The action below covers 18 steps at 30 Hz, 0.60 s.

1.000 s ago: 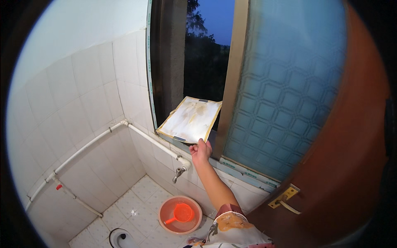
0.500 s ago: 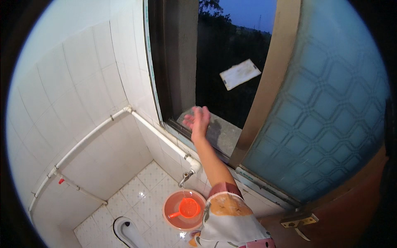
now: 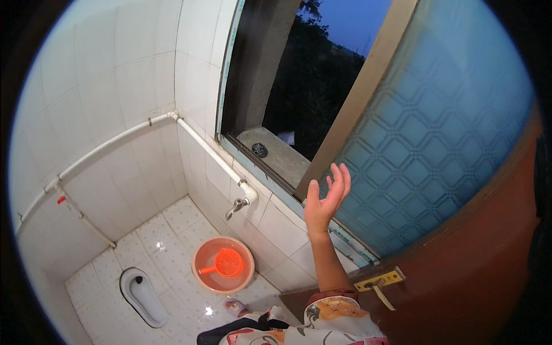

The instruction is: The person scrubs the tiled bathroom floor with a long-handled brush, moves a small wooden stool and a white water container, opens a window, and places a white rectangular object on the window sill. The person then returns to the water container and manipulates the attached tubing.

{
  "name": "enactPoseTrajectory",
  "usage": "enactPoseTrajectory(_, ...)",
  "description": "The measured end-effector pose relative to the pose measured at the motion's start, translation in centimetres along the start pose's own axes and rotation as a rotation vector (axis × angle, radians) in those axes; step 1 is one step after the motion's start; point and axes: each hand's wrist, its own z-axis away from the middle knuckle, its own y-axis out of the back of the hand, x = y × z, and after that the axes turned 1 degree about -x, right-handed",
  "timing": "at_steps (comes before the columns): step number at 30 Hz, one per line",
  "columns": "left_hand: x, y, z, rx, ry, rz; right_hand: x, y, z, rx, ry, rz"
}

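My right hand (image 3: 326,204) is raised in front of the lower part of the frosted window pane (image 3: 425,138), with its fingers apart and nothing in them. Through the open part of the window, a white flat rectangular thing (image 3: 286,138) shows low outside, just past the outer edge of the concrete sill (image 3: 287,158); part of it is hidden. A dark, round scouring pad (image 3: 260,150) lies on that sill. My left hand is out of the picture.
Below the tap (image 3: 237,208) on the white wall pipe (image 3: 210,150) stands a pink basin (image 3: 198,270) of water with an orange dipper (image 3: 229,262). A squat toilet (image 3: 146,302) is set in the tiled floor. At right is a brown door with a handle (image 3: 380,290).
The white flat thing, in mid-air outside the window before, has dropped to the sill's outer edge. My right hand has drawn back from the opening to the right. The view has shifted too.
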Motion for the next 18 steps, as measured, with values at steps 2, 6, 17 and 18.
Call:
enactPoseTrajectory(2, -1.9, -0.2, 0.7, -0.036, 0.054, -0.006, 0.7, 1.1, 0.5, -0.077, -0.19, -0.026)
enactPoseTrajectory(6, -4.2, -0.9, 0.0, -0.097, 0.045, -0.016, 4.8, 1.6, 0.5, -0.256, -0.462, -0.029)
enactPoseTrajectory(17, -0.6, 0.9, -1.1, 0.248, 0.132, -0.001, 7.3, 1.4, 0.0, -0.4, -0.294, 0.123)
enactPoseTrajectory(18, -1.4, 0.7, -1.1, 0.334, 0.026, 0.029, 6.6, 1.5, 0.2, -0.177, -0.016, 0.148)
